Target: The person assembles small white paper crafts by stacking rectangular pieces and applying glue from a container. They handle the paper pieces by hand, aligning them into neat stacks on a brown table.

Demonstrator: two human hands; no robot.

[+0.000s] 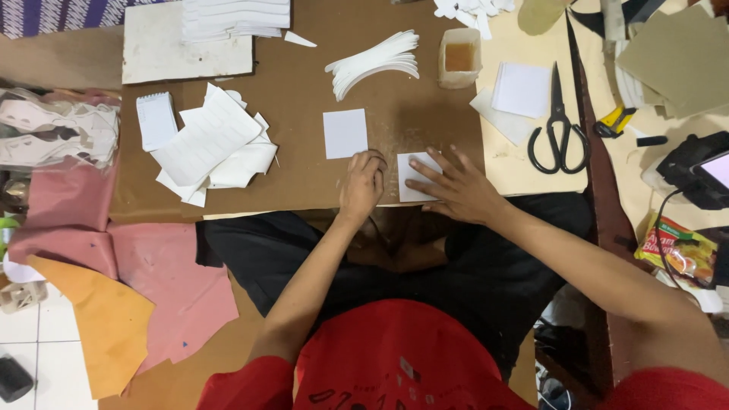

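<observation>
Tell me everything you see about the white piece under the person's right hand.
The white piece is a small, flat rectangle that looks like paper or thin card. It lies on the brown board near its front edge. The right hand presses on it with spread fingers, covering its right part. The left hand, curled, touches its left edge.

Brown cardboard board (304,175) — white paper squares (345,133), curved strips (376,62), glue tub (459,58) (amber), paper scraps (216,144)
</observation>
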